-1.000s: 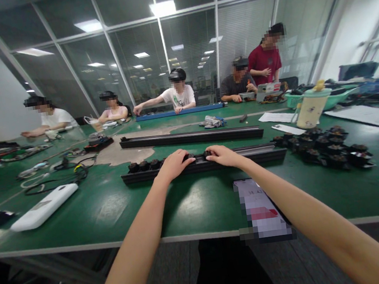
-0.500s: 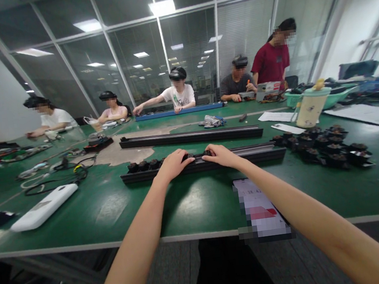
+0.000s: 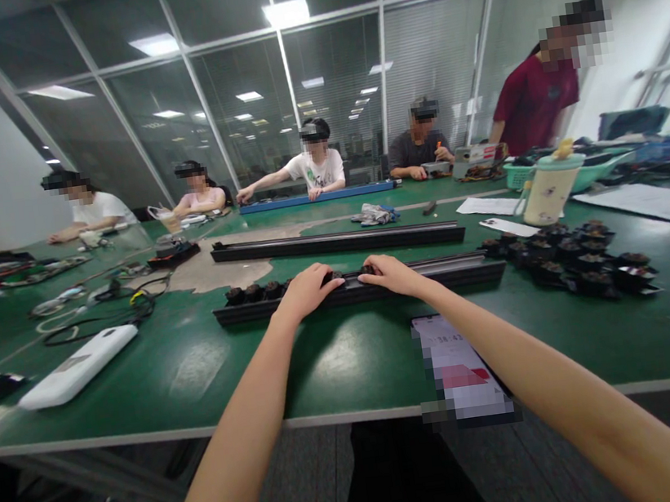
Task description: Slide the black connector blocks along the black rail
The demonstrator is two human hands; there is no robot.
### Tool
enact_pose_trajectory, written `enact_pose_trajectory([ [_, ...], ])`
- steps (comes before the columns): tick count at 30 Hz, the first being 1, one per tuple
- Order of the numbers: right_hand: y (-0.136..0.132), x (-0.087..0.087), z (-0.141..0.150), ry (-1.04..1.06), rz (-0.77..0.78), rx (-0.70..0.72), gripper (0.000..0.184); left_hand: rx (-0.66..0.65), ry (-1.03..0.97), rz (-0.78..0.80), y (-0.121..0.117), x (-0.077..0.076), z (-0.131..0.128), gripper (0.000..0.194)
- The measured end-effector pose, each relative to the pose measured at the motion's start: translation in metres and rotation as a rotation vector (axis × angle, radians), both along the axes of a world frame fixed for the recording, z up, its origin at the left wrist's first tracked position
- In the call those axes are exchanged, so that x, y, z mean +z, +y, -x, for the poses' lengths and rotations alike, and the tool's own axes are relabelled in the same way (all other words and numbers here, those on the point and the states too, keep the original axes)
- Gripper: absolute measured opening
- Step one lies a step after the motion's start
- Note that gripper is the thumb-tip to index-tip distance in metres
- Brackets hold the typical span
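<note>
A long black channel rail (image 3: 455, 278) lies across the table in front of me. Several small black parts (image 3: 254, 293) sit in a row at its left end. My left hand (image 3: 309, 291) curls over the rail's middle, thumb and fingers closed around a small black part that is mostly covered. A short gap to the right, my right hand (image 3: 392, 273) pinches another small black part (image 3: 368, 270) at the channel. The undersides of both parts are hidden. Beside the rail's right end is a pile of similar black parts (image 3: 583, 259).
A second black rail (image 3: 334, 243) lies behind. A phone (image 3: 463, 357) rests at the front edge under my right forearm. A white device (image 3: 79, 367) and cables (image 3: 114, 313) are left; a tumbler (image 3: 552, 188) stands right. Several people sit opposite.
My hands stay at almost the same spots on the rail; the right hand has shifted very slightly. The standing person in red has moved to the right.
</note>
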State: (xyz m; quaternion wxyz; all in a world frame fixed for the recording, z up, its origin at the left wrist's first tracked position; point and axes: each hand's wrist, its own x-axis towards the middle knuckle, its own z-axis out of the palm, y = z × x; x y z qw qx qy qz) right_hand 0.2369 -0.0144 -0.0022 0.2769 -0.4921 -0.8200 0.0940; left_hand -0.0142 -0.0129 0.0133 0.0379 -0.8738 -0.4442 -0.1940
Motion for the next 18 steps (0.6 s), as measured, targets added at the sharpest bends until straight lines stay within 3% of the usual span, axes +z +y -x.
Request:
enact_pose_trajectory([
  [18, 0.0014, -0.0014, -0.0022, -0.045, -0.042, 0.006, 0.021, 0.003, 0.006, -0.006, 0.0007, -0.0012, 0.0001, 0.039],
])
